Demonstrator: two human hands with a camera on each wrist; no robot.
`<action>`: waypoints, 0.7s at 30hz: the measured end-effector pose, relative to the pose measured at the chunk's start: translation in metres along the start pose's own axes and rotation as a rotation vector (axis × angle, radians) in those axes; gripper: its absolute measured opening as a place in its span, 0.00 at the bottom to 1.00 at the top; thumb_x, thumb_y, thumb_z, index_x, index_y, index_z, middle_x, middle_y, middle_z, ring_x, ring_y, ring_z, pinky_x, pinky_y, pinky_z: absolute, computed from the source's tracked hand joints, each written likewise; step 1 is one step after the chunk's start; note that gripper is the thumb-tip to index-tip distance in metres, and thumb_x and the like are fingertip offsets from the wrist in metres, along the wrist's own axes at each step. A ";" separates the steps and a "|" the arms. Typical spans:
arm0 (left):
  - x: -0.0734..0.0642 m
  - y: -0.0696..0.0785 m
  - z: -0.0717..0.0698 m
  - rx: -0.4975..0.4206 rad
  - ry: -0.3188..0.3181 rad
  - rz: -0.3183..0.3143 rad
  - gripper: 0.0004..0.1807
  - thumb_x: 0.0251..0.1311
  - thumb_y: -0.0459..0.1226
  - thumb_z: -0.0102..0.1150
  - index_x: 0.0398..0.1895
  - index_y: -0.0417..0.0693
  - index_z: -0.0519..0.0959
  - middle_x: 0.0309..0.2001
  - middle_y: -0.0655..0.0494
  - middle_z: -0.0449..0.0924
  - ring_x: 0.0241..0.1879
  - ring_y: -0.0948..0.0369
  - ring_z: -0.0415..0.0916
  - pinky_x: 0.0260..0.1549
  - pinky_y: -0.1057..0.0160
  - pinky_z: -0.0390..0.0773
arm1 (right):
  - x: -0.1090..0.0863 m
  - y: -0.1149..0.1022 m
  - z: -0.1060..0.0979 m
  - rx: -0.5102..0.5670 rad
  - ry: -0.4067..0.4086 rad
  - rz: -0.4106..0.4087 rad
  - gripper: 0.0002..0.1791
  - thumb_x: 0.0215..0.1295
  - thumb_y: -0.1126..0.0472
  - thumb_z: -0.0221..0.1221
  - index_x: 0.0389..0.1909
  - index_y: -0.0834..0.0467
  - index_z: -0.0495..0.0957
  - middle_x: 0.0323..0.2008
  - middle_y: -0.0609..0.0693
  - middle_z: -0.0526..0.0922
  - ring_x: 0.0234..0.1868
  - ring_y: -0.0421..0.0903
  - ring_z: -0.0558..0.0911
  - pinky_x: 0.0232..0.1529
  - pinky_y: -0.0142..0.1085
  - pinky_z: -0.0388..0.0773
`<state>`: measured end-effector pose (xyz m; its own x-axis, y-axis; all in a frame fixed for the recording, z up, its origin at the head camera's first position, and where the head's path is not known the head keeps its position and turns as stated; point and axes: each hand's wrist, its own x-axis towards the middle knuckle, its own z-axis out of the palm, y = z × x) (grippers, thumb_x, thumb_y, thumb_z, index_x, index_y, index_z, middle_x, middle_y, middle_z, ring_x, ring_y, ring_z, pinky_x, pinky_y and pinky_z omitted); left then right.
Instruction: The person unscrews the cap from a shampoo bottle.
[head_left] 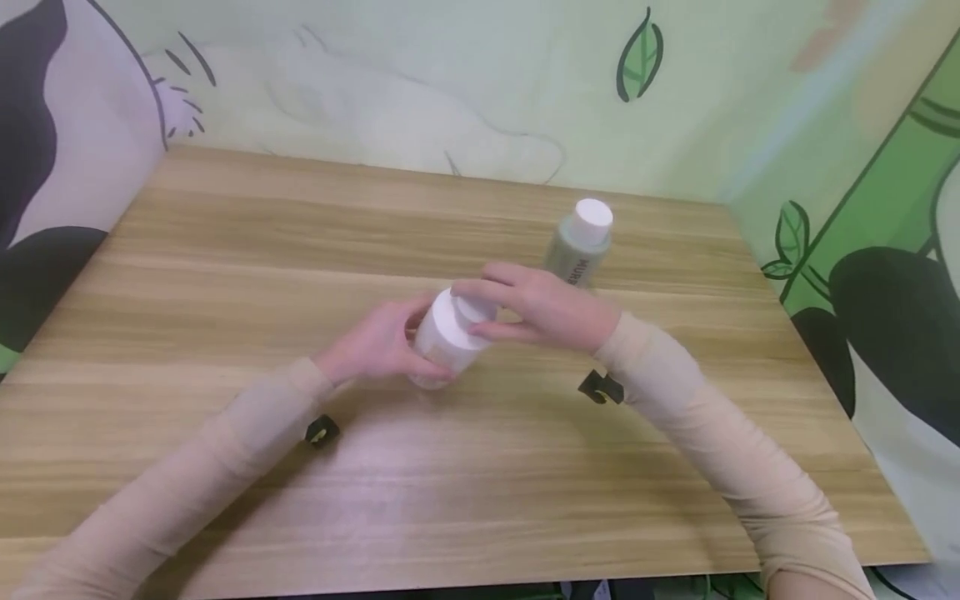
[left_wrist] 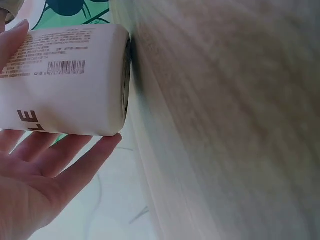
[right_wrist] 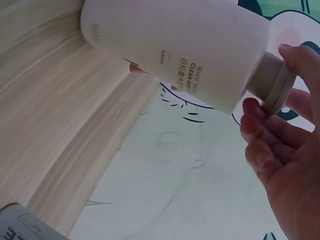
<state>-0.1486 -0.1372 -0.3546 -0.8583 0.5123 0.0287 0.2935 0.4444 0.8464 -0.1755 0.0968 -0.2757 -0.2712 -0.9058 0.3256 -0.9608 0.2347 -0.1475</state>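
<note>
A white bottle (head_left: 444, 337) with printed text stands slightly tilted near the middle of the table. My left hand (head_left: 385, 340) grips its body from the left, thumb on one side and fingers on the other, as the left wrist view shows. The bottle's base is close to the tabletop there. My right hand (head_left: 542, 307) pinches the white cap (right_wrist: 274, 82) at the bottle's top between thumb and fingers. Just behind the right hand stands a second, grey-green bottle (head_left: 577, 246) with a white cap, its lower part hidden by that hand.
Both bottles are on a wood-grain table (head_left: 420, 500) that meets a painted wall (head_left: 420, 92) at the back. A small black piece (head_left: 602, 387) shows beside the right wrist, and another dark piece (head_left: 322, 431) under the left wrist.
</note>
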 end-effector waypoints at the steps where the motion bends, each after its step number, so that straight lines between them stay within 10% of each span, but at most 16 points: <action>1: 0.000 0.000 0.000 0.005 0.002 -0.004 0.46 0.38 0.39 0.78 0.66 0.49 0.67 0.57 0.49 0.78 0.57 0.49 0.76 0.57 0.47 0.77 | 0.000 0.000 0.001 -0.010 0.003 0.011 0.24 0.60 0.57 0.65 0.55 0.63 0.76 0.41 0.54 0.80 0.40 0.46 0.80 0.45 0.35 0.81; 10: 0.001 0.003 0.002 0.029 0.018 -0.036 0.47 0.38 0.40 0.79 0.66 0.48 0.67 0.57 0.48 0.79 0.56 0.48 0.77 0.56 0.47 0.78 | 0.005 -0.007 -0.002 -0.215 0.065 0.186 0.21 0.59 0.45 0.63 0.42 0.58 0.76 0.26 0.48 0.82 0.26 0.45 0.78 0.26 0.36 0.75; 21: 0.001 0.005 0.002 0.055 0.018 -0.025 0.46 0.37 0.40 0.79 0.65 0.47 0.68 0.56 0.47 0.79 0.56 0.48 0.78 0.55 0.48 0.79 | 0.004 -0.010 -0.003 -0.118 0.006 0.120 0.19 0.62 0.55 0.63 0.48 0.63 0.78 0.42 0.55 0.83 0.42 0.49 0.80 0.47 0.37 0.82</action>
<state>-0.1471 -0.1332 -0.3510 -0.8728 0.4877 0.0176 0.2941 0.4969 0.8164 -0.1674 0.0924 -0.2701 -0.3845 -0.8666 0.3179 -0.9214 0.3812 -0.0754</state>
